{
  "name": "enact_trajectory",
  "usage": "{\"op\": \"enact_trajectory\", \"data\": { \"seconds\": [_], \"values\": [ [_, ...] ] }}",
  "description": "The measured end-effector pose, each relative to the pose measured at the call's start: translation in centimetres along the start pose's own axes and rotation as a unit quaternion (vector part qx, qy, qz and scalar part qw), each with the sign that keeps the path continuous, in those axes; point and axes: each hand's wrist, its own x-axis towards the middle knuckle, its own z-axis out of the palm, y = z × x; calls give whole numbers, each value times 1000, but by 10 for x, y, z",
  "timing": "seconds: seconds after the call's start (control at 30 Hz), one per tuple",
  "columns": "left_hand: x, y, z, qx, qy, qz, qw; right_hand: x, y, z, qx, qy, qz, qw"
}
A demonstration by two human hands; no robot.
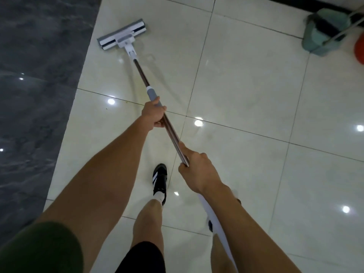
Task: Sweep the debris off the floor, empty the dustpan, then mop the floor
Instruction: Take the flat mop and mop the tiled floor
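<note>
Head view: both hands (pixel 154 113) grip the mop (pixel 122 35) pole.

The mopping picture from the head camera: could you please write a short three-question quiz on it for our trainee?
1. True or false: the mop head rests on the dark grey floor strip.
2. Which hand grips the mop handle nearer the mop head? A) left hand B) right hand C) neither
3. Fill in: the green dustpan stands at the top ____ corner of the view.

Key: 1 false, it lies on the pale tiles beside the strip; 2 A; 3 right.
</note>
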Motion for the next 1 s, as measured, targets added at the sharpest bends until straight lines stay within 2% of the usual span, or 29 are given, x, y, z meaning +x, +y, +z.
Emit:
{"op": "enact_trajectory", "data": {
  "seconds": [0.13,0.37,0.57,0.7,1.0],
  "values": [
    [-30,-22,41,-22,-2,-18,1000,-24,53,-16,-12,-20,-7,1000],
    [-115,-88,170,-83,3,-64,995,-102,196,-66,-66,-57,-4,996],
    [-172,-112,257,-112,-20,-96,989,-149,290,-110,-96,-71,5,993],
    [-176,-112,266,-98,-1,-87,991,-150,295,-116,-101,-83,-3,991],
    [-116,-71,219,-115,21,-53,992,-83,233,-131,-122,-95,-28,988]
  ]
}}
